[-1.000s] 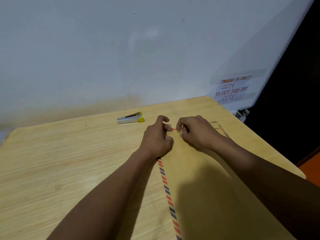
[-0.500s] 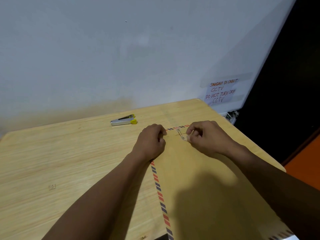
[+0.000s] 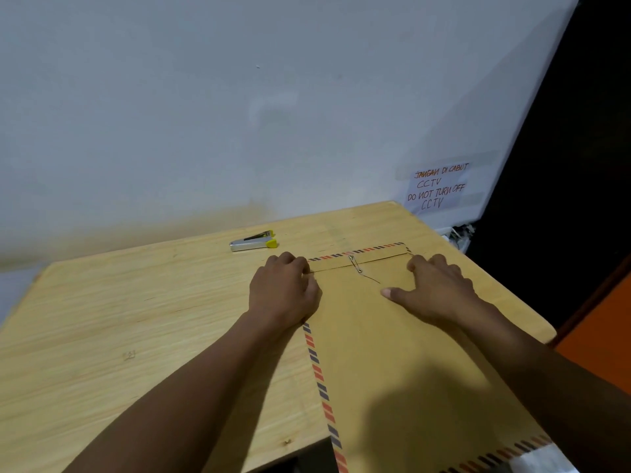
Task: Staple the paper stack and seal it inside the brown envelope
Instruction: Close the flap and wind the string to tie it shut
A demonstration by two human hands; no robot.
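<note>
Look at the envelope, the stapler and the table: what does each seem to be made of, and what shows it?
Envelope: matte brown paper, apparently kraft, with a printed red and dark striped border and a creased flap.
Stapler: silvery body with a shine, probably metal; its yellow tip looks like plastic.
Table: pale wood or wood-look laminate, with visible grain lines; which one cannot be told.

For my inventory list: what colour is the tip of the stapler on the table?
Yellow. The stapler has a silver body; the head view shows it.
</note>
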